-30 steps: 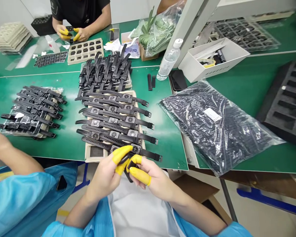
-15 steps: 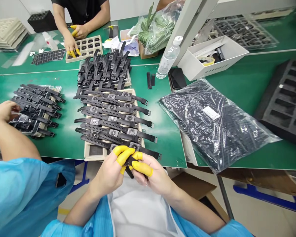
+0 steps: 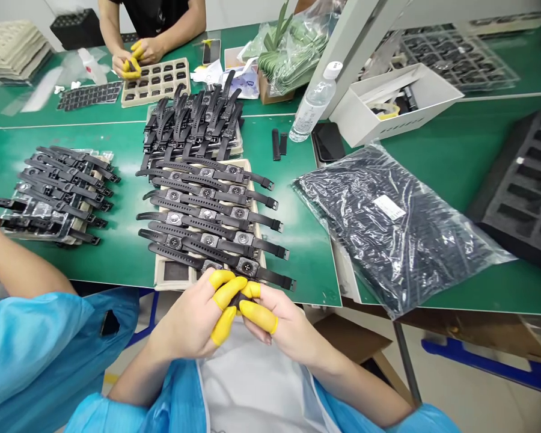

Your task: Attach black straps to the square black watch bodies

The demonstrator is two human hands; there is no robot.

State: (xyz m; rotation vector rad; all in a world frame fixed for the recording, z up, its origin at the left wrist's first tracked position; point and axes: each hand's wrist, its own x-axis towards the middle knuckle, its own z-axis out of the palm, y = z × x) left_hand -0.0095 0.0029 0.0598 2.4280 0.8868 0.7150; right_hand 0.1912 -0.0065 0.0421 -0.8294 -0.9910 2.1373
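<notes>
Between my left hand (image 3: 198,316) and my right hand (image 3: 282,313) is a small black watch part (image 3: 238,299), pinched by both at the table's front edge. Yellow finger covers sit on several fingertips. Most of the part is hidden by the fingers. Just beyond my hands, a beige tray (image 3: 175,272) bears rows of smartwatches with black straps, lying face down; the nearest watch (image 3: 247,267) is right above my fingertips. The tray's front left compartment shows no watch. Another stack of strapped watches (image 3: 192,123) stands behind it.
A co-worker's arm (image 3: 22,261) reaches in at the left by another watch stack (image 3: 63,192). Opposite, a person's hands (image 3: 135,60) work over a tray. To the right are a bottle (image 3: 315,102), a phone (image 3: 328,142), a white box (image 3: 394,108), a plastic-wrapped pack (image 3: 397,228) and black foam (image 3: 523,186).
My left fingers have shifted around the part, and the black strap end below them is now out of sight. The co-worker's left-side hand moved further left; the opposite person's hands came together.
</notes>
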